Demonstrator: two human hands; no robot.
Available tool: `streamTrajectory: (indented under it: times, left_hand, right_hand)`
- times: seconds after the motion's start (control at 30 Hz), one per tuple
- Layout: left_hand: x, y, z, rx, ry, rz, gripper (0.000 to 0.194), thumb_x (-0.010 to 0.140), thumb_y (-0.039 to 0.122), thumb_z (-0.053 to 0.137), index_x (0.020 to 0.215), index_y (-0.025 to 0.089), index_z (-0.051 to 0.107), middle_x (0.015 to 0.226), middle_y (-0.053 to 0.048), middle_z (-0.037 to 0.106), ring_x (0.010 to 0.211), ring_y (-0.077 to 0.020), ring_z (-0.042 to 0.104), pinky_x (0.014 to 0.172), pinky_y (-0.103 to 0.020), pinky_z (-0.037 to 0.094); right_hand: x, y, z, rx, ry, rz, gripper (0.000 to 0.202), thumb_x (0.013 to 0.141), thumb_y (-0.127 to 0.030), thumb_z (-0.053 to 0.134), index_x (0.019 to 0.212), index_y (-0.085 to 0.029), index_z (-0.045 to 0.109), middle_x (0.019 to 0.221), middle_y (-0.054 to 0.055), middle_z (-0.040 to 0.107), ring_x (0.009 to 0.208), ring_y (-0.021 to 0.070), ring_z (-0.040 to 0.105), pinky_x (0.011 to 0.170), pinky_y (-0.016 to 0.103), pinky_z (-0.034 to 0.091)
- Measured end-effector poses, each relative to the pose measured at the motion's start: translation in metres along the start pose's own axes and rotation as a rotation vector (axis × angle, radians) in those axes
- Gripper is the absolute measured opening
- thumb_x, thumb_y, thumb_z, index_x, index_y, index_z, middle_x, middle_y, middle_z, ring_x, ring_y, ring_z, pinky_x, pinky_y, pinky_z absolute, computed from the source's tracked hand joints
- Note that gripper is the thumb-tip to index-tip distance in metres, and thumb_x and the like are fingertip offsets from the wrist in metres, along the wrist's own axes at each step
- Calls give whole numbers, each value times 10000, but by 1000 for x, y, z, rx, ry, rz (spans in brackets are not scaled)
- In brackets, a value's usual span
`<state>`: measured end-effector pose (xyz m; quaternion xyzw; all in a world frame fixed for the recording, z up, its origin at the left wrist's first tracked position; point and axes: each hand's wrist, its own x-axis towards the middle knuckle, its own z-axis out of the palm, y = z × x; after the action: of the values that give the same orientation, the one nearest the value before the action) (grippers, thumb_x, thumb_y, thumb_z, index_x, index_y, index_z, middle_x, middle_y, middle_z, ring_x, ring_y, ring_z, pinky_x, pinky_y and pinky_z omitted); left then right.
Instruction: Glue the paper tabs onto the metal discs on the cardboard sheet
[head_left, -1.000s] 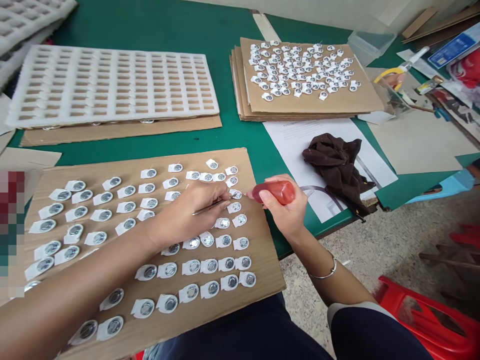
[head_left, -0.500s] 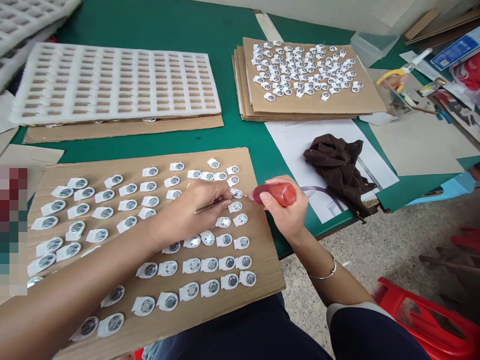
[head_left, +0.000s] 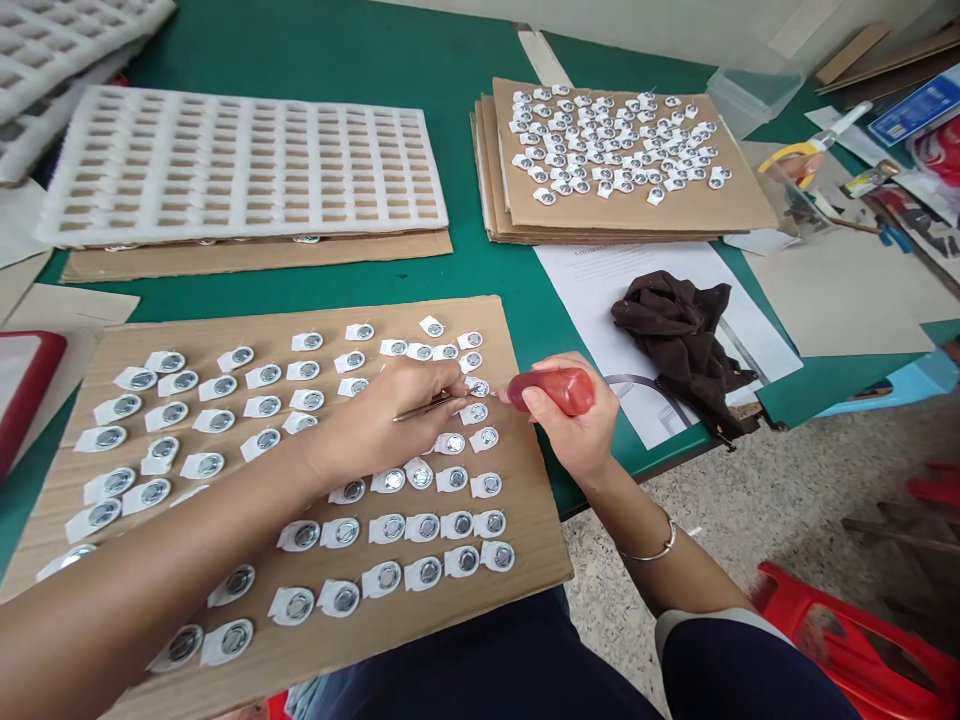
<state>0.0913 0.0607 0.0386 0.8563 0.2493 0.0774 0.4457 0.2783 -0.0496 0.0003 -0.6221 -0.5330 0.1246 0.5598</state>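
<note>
My right hand is wrapped round a red squeeze bottle, tilted on its side with its narrow tip pointing left. My left hand pinches a thin metal tool, which looks like tweezers; its far end is hidden by the fingers. Both the fingertips and the bottle tip are close to a small round silver piece on a white tab; I cannot tell whether they touch it. Many similar pieces lie in loose rows on a cardboard sheet under my hands. My left forearm covers some of them.
A white foam tray with slots lies on cardboard at the back left. Stacked cardboard at the back right bears more silver pieces. A dark brown cloth rests on printed paper. A red stool stands at lower right.
The view has shifted slightly, so the scene sits a little further right and a red-edged object shows at left. Both hands keep nearly the same pose at the same piece.
</note>
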Motion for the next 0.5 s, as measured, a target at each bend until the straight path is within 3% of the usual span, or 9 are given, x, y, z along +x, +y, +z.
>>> streamTrajectory:
  times: [0.5]
  left_hand:
    - [-1,-5,2,-18,-2,-27,100,831,185,455,840,180,555,731,-14,595,649,-126,527,586,-249,401]
  right_hand:
    - [-3,3,0,53,-24,82,209,786,-310,664,931,-173,602,915,53,586,820,186,608,717,358,566]
